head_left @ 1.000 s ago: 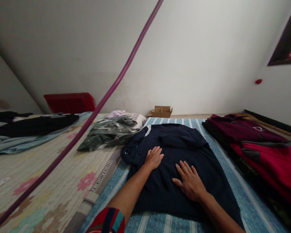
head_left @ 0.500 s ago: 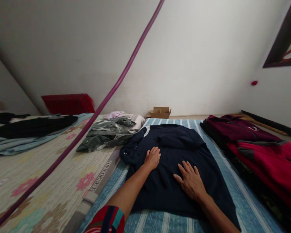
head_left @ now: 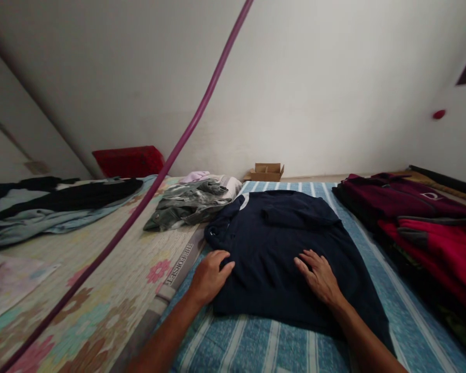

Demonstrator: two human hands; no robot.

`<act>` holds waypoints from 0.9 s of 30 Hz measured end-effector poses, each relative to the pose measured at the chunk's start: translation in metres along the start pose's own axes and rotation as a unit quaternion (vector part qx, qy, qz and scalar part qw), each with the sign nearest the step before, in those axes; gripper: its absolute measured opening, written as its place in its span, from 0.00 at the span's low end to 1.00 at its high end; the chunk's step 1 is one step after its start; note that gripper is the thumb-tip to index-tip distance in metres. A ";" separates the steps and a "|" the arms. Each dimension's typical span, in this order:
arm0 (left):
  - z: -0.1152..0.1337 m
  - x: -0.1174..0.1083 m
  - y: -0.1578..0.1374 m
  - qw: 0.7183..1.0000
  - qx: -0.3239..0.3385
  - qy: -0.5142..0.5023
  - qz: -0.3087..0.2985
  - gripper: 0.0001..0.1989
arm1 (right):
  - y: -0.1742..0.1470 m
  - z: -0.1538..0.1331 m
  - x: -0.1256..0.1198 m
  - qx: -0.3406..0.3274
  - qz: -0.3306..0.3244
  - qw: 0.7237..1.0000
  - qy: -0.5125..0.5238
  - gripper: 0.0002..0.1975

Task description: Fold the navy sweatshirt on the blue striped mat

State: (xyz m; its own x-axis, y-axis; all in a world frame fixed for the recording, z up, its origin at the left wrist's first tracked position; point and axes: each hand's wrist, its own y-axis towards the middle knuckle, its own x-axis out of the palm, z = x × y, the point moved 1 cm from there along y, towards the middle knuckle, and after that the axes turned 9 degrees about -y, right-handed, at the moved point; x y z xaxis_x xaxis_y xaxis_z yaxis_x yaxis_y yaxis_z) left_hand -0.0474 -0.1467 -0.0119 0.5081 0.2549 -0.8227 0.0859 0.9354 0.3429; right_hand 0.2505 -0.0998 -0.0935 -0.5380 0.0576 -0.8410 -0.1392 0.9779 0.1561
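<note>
A dark navy sweatshirt point(head_left: 272, 254) lies spread on a blue striped sheet point(head_left: 252, 344), its sleeves folded in over the upper part. A white patch shows near its upper left. My left hand point(head_left: 212, 275) is at the garment's left edge, fingers bent and thumb apart from them, holding nothing that I can see. On the lower right of the cloth rests my right hand point(head_left: 319, 275), open, with its fingers stretched out over the fabric.
Right of the sweatshirt is a stack of folded maroon point(head_left: 404, 199) and red clothes point(head_left: 442, 243). To the left lie a grey-green camouflage garment point(head_left: 190, 204) and dark clothes point(head_left: 70, 199) on a floral mat point(head_left: 112, 269). A purple pole point(head_left: 186, 132) crosses the view; a cardboard box point(head_left: 266, 172) stands by the wall.
My left hand has moved from the middle of the sweatshirt to its left edge. My right hand stays on the lower right of the cloth. The view has turned slightly left.
</note>
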 end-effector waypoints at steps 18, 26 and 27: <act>0.005 0.004 -0.078 0.986 0.087 0.142 0.027 0.21 | -0.005 0.006 -0.003 0.016 0.036 0.991 0.129 0.32; 0.003 0.002 -0.087 0.987 -0.032 0.156 -0.013 0.19 | -0.002 0.007 0.005 -0.037 0.009 0.999 -0.002 0.29; 0.003 0.001 -0.087 0.987 -0.054 0.152 -0.022 0.19 | -0.001 0.006 0.006 -0.044 0.003 0.998 -0.033 0.29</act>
State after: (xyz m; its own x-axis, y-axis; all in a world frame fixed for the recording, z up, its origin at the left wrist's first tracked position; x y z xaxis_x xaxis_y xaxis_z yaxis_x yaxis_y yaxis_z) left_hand -0.0516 -0.2289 -0.0413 0.2245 0.2591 -0.9394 0.0020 0.9639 0.2663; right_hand 0.2527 -0.0996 -0.1023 -0.4827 0.0788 -0.8722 -0.2107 0.9563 0.2030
